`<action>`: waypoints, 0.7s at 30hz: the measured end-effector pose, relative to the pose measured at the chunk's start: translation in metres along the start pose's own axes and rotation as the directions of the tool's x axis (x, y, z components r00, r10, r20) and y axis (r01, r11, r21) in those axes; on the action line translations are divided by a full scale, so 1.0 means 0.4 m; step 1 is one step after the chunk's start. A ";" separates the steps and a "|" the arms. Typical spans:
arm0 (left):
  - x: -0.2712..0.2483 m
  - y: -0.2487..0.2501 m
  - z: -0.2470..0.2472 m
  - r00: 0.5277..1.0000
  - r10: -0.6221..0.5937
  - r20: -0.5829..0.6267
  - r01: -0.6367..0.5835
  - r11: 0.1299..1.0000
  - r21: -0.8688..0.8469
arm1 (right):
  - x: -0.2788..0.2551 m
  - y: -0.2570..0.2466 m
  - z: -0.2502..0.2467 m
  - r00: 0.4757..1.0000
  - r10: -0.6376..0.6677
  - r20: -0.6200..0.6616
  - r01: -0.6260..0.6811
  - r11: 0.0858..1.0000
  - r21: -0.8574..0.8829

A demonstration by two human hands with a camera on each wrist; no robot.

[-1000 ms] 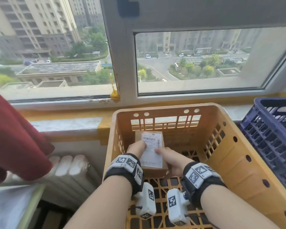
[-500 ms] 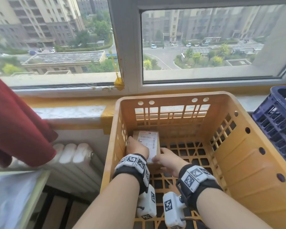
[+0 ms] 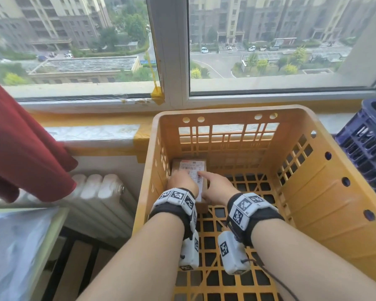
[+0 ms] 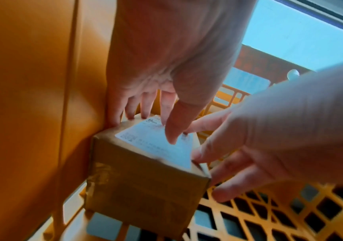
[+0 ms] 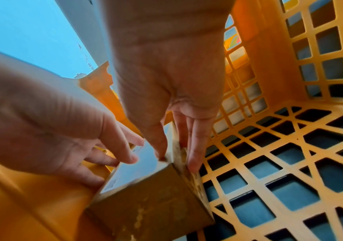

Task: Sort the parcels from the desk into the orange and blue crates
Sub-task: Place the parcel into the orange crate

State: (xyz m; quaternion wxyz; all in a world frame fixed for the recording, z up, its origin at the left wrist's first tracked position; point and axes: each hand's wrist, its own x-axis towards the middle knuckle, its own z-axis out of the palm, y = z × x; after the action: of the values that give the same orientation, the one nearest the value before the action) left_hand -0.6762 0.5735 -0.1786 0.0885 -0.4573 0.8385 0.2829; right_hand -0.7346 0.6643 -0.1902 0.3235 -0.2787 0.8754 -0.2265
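You are setting the brown parcel (image 3: 190,177) down in the far-left corner of the orange crate (image 3: 308,192), left of centre in the head view, its long axis running away from you toward the window. Your left hand (image 3: 182,181) is sitting on the parcel's left side against the crate wall, fingers nearly straight over the label; your right hand (image 3: 215,185) is flanking the right side, thumb on top, fingers flat down the face. Both are equally near. The wall is crowding your left fingers; the blue crate (image 3: 365,144) is standing at the right edge.

Brown labelled parcel (image 3: 190,168) — inside orange crate's (image 3: 313,192) left corner.
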 end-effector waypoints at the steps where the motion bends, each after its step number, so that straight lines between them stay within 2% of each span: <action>1: 0.000 0.000 0.002 1.000 0.019 0.000 -0.019 0.999 0.046 | 0.008 0.002 -0.002 1.000 0.000 -0.001 0.000 1.000 -0.026; 3: 0.000 -0.002 0.009 0.998 0.069 0.001 -0.068 0.983 0.169 | 0.024 0.005 -0.005 1.000 0.012 -0.013 -0.013 0.999 -0.045; 5: 0.001 -0.003 0.016 0.997 0.079 0.013 -0.080 0.972 0.221 | 0.038 0.008 -0.008 1.000 0.024 -0.020 -0.025 0.998 -0.060; 13: 0.023 -0.006 0.026 0.994 0.102 0.048 -0.111 0.966 0.234 | 0.063 0.016 -0.012 0.998 0.064 0.003 -0.064 0.995 -0.080; 17: 0.024 -0.005 0.024 0.994 0.076 0.080 -0.094 0.965 0.247 | 0.064 0.015 -0.007 0.995 0.098 0.023 -0.095 0.989 -0.110; 21: 0.016 0.003 0.014 0.993 0.075 0.089 -0.094 0.967 0.237 | 0.053 0.012 -0.014 0.996 0.079 0.036 -0.076 0.994 -0.083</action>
State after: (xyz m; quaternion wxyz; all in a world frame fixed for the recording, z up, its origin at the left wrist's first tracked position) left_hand -0.6815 0.5727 -0.1854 0.1646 -0.3954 0.8811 0.2008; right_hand -0.7533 0.6556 -0.1984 0.3375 -0.2617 0.8877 -0.1722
